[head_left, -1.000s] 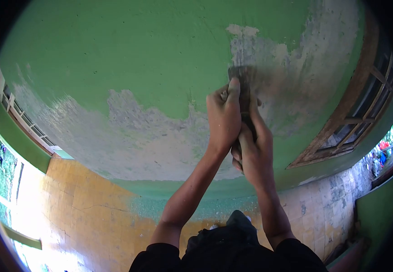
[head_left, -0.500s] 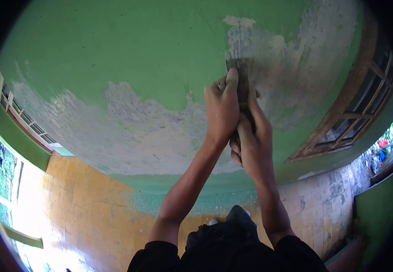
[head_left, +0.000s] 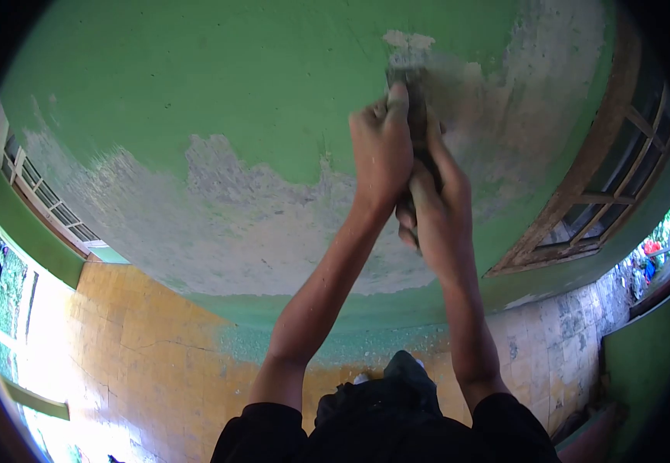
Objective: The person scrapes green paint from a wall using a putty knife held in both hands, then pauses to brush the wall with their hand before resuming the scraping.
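A dark scraper (head_left: 417, 112) stands with its wide blade end against the green wall (head_left: 273, 77), just under a small pale bare patch (head_left: 408, 40). My left hand (head_left: 382, 154) is closed on the scraper near the blade, its thumb laid up along the tool. Lower down, my right hand (head_left: 439, 208) wraps round the handle, its fingers partly hidden. To the right of the blade the scraped grey surface (head_left: 497, 147) looks smeared by motion or dust.
A wood-framed window (head_left: 574, 204) is set in the wall at the right, another window (head_left: 53, 201) at the far left. Large scraped patches (head_left: 273, 239) spread over the lower wall. Below is a yellow tiled floor (head_left: 150, 332) with green paint dust (head_left: 335, 343) along the wall's foot.
Both hands and the scraper have moved up the wall by a short way, nearer the small pale patch. Both hands keep their grip.
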The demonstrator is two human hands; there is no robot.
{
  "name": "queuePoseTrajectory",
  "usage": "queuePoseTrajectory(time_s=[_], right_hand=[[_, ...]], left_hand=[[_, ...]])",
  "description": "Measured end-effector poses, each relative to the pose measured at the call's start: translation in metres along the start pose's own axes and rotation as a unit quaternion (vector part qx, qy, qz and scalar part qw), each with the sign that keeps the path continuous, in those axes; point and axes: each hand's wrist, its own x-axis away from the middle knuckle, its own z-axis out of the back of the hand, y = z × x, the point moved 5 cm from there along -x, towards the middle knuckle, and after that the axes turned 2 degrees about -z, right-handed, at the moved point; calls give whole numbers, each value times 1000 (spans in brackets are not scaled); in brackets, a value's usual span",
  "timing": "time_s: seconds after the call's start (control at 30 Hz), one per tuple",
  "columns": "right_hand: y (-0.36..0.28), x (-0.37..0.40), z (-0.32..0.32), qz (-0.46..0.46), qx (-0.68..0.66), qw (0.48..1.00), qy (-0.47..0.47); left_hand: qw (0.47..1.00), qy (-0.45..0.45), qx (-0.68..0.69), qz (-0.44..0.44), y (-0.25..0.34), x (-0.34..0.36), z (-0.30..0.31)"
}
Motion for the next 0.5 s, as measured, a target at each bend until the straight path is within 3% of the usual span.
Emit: queuePoseTrajectory(time_s=[0.23,0.5], right_hand=[[8,7,-2,-26,-1,1000,17],[6,-1,1,-9,12,1000,-4]], left_hand=[[997,-12,70,42,3,10,-1],[999,-7,36,22,6,6,-2]])
